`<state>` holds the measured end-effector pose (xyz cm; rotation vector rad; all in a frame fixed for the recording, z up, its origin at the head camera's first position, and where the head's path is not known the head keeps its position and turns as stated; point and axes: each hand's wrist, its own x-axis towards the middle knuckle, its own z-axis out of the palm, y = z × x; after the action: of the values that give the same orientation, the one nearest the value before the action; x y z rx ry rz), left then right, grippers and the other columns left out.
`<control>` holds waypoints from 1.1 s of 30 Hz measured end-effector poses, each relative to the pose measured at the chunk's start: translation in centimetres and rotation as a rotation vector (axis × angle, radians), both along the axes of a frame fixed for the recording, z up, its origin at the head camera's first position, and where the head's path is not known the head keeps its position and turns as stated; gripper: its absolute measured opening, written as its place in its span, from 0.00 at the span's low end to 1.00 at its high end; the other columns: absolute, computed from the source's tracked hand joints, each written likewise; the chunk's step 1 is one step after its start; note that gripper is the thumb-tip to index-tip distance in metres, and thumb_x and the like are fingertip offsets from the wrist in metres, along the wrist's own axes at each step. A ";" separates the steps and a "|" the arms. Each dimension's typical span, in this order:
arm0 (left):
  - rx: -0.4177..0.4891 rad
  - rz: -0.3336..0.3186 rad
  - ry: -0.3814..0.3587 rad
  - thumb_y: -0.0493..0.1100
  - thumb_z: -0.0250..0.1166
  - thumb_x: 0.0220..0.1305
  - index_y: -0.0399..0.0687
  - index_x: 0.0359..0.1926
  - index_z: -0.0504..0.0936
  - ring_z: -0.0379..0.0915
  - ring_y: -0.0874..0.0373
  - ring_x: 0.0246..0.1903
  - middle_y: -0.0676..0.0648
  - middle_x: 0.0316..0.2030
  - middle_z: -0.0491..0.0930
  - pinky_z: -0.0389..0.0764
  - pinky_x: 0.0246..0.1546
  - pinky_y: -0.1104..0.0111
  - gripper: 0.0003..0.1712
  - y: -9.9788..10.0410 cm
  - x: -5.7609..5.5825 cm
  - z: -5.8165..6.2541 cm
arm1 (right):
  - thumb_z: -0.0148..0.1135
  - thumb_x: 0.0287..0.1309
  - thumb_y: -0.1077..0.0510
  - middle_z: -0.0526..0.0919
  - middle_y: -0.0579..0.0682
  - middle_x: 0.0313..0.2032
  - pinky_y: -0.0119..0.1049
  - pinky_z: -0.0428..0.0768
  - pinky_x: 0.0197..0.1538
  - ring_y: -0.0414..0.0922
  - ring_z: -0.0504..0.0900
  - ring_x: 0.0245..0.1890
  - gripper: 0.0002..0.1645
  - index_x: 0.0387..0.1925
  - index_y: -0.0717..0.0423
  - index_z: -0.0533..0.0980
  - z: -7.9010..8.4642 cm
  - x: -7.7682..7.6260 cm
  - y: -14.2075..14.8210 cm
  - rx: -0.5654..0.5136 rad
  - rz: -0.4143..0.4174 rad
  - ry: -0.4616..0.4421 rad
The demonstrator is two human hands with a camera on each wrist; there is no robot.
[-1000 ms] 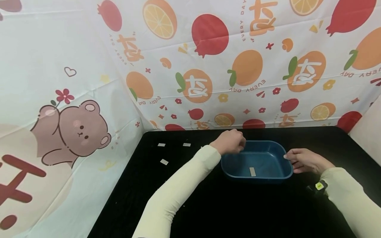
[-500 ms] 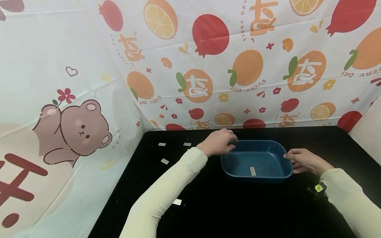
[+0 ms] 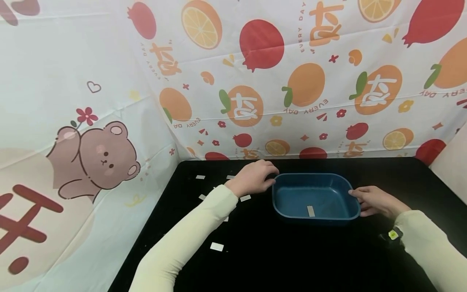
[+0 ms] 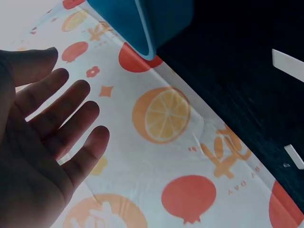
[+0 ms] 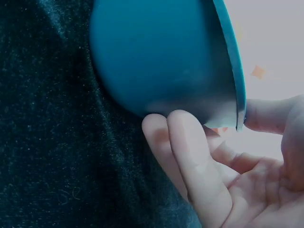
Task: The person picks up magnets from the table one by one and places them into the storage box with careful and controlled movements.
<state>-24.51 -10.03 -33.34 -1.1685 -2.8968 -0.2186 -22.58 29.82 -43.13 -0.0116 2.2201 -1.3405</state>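
Observation:
A blue plastic basin (image 3: 313, 196) stands on the black-covered table, with one small flat white rectangle (image 3: 311, 211) lying inside it. My left hand (image 3: 255, 178) hovers by the basin's left rim. In the left wrist view its fingers (image 4: 78, 147) are loosely spread, nothing is held, and the basin's edge (image 4: 148, 42) is apart from them. At the right end, my right hand (image 3: 379, 200) grips the basin. The right wrist view has the thumb at the rim (image 5: 237, 80) and fingertips (image 5: 183, 128) against the outer wall.
Several more white rectangles lie on the table's left part, among them one near the front (image 3: 217, 246) and one below the left wrist (image 3: 245, 198). The left forearm covers part of that area. Printed cloth (image 3: 204, 134) hangs behind the table and at its left.
My left hand has moved left, from over the basin to beside its left rim. White rectangles under that arm have come into sight. The right hand keeps its grip on the basin.

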 end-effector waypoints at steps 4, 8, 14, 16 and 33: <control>0.031 0.013 0.004 0.47 0.62 0.70 0.51 0.57 0.82 0.76 0.55 0.55 0.50 0.55 0.81 0.80 0.56 0.62 0.17 -1.4 0.5 0.0 | 0.43 0.76 0.43 0.87 0.56 0.43 0.40 0.88 0.40 0.44 0.89 0.38 0.43 0.69 0.80 0.53 0.0 0.1 0.0 -0.003 0.014 0.006; 0.054 0.044 -0.009 0.47 0.62 0.70 0.52 0.57 0.82 0.76 0.55 0.56 0.50 0.55 0.81 0.79 0.57 0.61 0.17 -2.7 0.6 -0.4 | 0.43 0.77 0.44 0.87 0.57 0.44 0.40 0.88 0.40 0.44 0.89 0.38 0.43 0.69 0.81 0.53 0.1 0.1 0.0 -0.007 0.020 0.010; 0.105 0.072 -0.058 0.47 0.61 0.70 0.49 0.57 0.81 0.76 0.54 0.56 0.48 0.55 0.81 0.79 0.58 0.59 0.18 -4.8 0.8 -1.3 | 0.42 0.77 0.46 0.88 0.56 0.42 0.39 0.88 0.40 0.43 0.89 0.37 0.42 0.68 0.83 0.53 0.1 0.2 -0.1 -0.005 0.013 0.010; 0.116 0.086 -0.080 0.46 0.61 0.70 0.49 0.58 0.81 0.75 0.54 0.56 0.48 0.56 0.80 0.78 0.58 0.59 0.18 -5.7 0.8 -1.8 | 0.42 0.77 0.45 0.87 0.56 0.42 0.39 0.88 0.40 0.44 0.88 0.37 0.42 0.68 0.82 0.53 0.1 0.3 -0.1 -0.004 0.008 0.009; 0.266 0.224 -0.237 0.45 0.59 0.71 0.46 0.61 0.77 0.72 0.48 0.64 0.44 0.62 0.76 0.73 0.64 0.51 0.20 -12.5 2.0 -6.7 | 0.46 0.76 0.47 0.86 0.57 0.41 0.41 0.88 0.41 0.44 0.88 0.37 0.39 0.67 0.80 0.58 -0.1 0.4 -0.4 0.040 -0.033 0.070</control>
<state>-22.46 -22.50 -40.05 -0.8205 -3.0370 -0.7570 -22.20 29.46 -43.23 -0.0077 2.3147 -1.3322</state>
